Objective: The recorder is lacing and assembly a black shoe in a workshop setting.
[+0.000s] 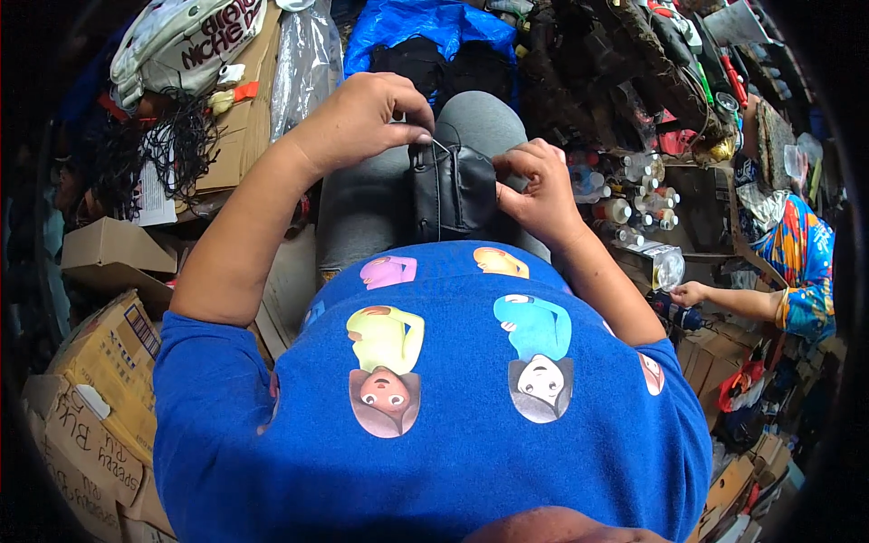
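A black leather-like piece (pixel 472 185) with a raised seam and a dark cord along it lies across my lap between my knees. Its exact kind is unclear. My left hand (pixel 385 118) is over its far left corner, thumb and forefinger pinched on a thin strand (pixel 440 145) that runs down to the leather; whether this is thread, lace or needle is too small to tell. At the right edge of the piece, my right hand (pixel 541 188) is closed, with thumb and curled fingers gripping the leather.
Black laces (pixel 172 149) hang over cardboard at the left, near a white bag (pixel 186 45). Cartons (pixel 104 376) stack at the lower left. Several small bottles (pixel 638 195) stand at the right. Another person's hand (pixel 690 293) touches a clear container (pixel 668 270). Blue plastic (pixel 425 23) lies ahead.
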`<state>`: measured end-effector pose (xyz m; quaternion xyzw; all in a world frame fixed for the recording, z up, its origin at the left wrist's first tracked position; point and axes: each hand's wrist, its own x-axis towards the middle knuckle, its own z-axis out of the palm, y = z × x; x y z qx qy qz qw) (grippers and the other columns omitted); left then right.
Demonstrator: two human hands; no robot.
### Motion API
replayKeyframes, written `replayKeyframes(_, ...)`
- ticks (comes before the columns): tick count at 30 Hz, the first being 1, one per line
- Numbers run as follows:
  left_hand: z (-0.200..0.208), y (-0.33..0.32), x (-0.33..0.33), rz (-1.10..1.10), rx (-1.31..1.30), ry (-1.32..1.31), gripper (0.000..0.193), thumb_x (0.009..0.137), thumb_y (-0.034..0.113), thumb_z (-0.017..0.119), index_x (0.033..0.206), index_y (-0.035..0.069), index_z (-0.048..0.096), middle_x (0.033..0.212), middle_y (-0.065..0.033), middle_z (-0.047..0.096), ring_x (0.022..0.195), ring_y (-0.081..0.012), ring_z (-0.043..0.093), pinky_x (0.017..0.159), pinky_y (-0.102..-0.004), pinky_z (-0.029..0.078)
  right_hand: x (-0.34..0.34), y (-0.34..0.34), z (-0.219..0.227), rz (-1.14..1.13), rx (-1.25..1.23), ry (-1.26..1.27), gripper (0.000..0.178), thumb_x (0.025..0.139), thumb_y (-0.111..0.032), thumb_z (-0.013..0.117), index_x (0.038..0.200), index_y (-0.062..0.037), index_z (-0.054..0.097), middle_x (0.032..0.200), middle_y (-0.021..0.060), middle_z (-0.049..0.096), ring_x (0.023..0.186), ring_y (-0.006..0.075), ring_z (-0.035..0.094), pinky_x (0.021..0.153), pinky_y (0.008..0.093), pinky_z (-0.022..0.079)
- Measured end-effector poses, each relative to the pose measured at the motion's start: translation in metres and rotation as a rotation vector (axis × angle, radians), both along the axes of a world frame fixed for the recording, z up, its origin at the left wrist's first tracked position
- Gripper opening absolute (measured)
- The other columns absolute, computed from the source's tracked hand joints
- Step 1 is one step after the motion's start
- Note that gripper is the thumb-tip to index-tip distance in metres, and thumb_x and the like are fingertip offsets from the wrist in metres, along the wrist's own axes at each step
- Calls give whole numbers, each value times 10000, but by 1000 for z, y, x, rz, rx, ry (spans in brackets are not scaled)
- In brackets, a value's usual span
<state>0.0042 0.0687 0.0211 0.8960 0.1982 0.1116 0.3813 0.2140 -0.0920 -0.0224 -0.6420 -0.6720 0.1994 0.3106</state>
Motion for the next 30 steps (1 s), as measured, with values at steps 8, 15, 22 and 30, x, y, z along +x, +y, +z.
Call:
replayKeyframes(8, -7, -10, 5, -30, -3, -68, 99, 716, 46, 721, 779, 17, 650, 751, -87, 596, 757, -229, 579, 694, -326, 452, -7, -1, -8, -38, 135, 15, 192, 671, -218, 736, 833, -119, 710, 824, 8, 671, 857, 194, 574, 879, 367, 343)
replayKeyframes(15, -20, -27, 4, 33, 25, -218, 110, 713, 66, 727, 741, 23, 629, 741, -85, 588, 753, -246, 569, 699, -332, 439, -7, 3, -16, -34, 45, 58, 111, 686, -164, 717, 764, -101, 669, 798, 28, 652, 844, 224, 572, 871, 382, 359)
replayKeyframes(22, -38, -50, -30, 395, -116, -182, 287, 825, 201, 697, 990, -9, 592, 1008, -91, 584, 903, -168, 548, 807, -311, 440, 1, -8, 2, 97, 146, -275, 120, 698, -107, 691, 808, -90, 646, 850, 40, 629, 860, 253, 560, 863, 379, 368)
replayKeyframes(30, -18, -60, -37, 256, -291, -14, 181, 850, 176, 652, 816, 7, 597, 814, -85, 584, 833, -203, 552, 795, -332, 404, -7, -7, 0, 13, -29, 106, 159, 695, -55, 648, 849, -84, 617, 821, 85, 601, 854, 290, 561, 844, 386, 381)
